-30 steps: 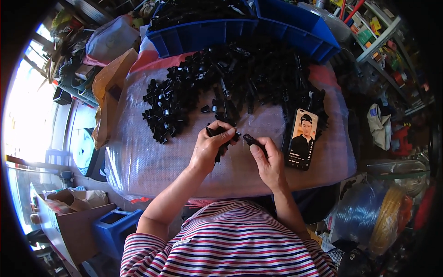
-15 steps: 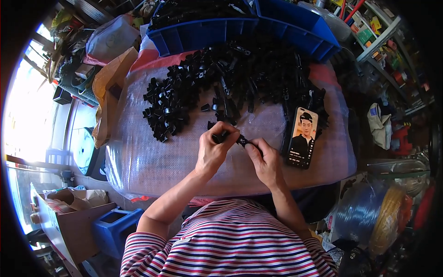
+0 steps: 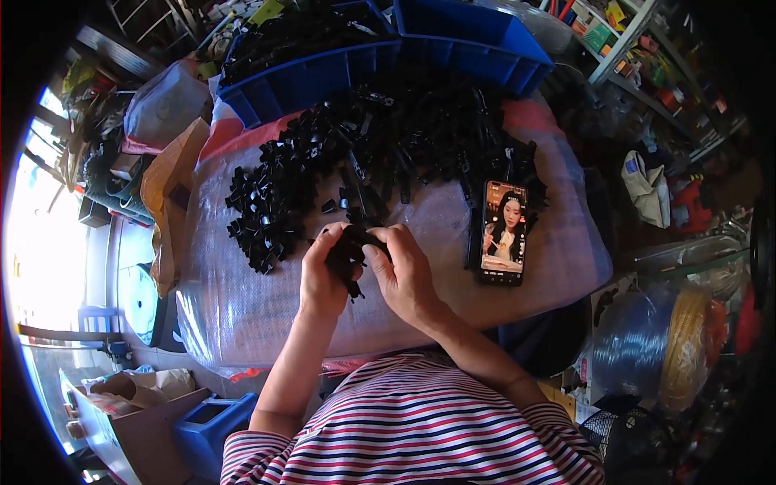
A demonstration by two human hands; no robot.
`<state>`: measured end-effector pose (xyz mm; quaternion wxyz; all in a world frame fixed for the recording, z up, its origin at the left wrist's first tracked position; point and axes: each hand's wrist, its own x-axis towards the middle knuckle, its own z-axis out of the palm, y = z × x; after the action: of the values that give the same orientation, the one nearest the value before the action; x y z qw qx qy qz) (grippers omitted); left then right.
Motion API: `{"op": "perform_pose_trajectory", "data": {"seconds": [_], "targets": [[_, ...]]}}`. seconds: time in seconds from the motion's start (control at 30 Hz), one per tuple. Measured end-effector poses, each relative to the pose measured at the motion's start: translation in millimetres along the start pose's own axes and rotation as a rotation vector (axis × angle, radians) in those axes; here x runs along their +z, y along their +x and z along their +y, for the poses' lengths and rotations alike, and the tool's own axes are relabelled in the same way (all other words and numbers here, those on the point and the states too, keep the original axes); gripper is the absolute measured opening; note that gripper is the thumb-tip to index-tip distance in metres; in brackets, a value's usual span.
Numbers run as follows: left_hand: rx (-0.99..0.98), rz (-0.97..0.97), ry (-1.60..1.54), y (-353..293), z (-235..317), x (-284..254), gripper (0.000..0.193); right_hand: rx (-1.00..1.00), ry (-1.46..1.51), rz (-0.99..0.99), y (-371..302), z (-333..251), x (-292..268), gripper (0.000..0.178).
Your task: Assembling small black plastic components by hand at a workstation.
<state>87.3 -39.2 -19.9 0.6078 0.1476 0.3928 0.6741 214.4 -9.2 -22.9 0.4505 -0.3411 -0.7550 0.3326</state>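
At the far left, a crumpled tan paper sack (image 3: 166, 206) stands beside the bench (image 3: 230, 319), which is covered in pale woven sheeting under clear plastic. On the bench's left side spreads a loose heap of small, angular black plastic pieces (image 3: 263, 202); behind it sits a blue plastic crate filled with black parts (image 3: 311, 81).

The left hand (image 3: 325, 271) is curled around a small bunch of black plastic parts (image 3: 347, 252), held just in front of the heap, with one end poking out below the fingers. How many parts are in it cannot be told. The right hand (image 3: 404, 275) meets it, thumb and fingers pinched on the bunch's right side. With both hands crowding so small a space, a part could slip from the left palm, and a skewed push by the right thumb could bend or crack a thin piece.

Farther right lies a tangle of long, narrow black plastic pieces (image 3: 436, 121), backed by a second blue plastic crate (image 3: 473, 48). A dropped part could get lost among these dark pieces. A black smartphone with a lit screen (image 3: 503, 234) lies just beside them; its moving picture might draw the eye away and cause a misaligned grip.
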Motion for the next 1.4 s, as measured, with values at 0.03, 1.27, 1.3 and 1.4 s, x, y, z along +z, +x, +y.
{"op": "perform_pose_trajectory", "data": {"seconds": [0.03, 1.27, 1.3, 1.4], "targets": [[0.003, -0.027, 0.017, -0.2, 0.0, -1.8, 0.026, -0.054, -0.033, 0.046, -1.4, 0.9, 2.7, 0.019], [0.191, -0.055, 0.181, -7.9, -18.0, 7.5, 0.039, -0.035, -0.070, -0.011, -19.9, 9.9, 19.0, 0.041], [0.212, -0.062, 0.235, -8.5, -18.2, 8.2, 0.039, -0.034, -0.072, -0.011, -19.7, 9.8, 18.6, 0.041], [0.213, -0.081, 0.143, -8.1, -20.9, 4.2, 0.043, -0.043, -0.063, -0.020, -18.3, 8.2, 18.1, 0.040]]}}
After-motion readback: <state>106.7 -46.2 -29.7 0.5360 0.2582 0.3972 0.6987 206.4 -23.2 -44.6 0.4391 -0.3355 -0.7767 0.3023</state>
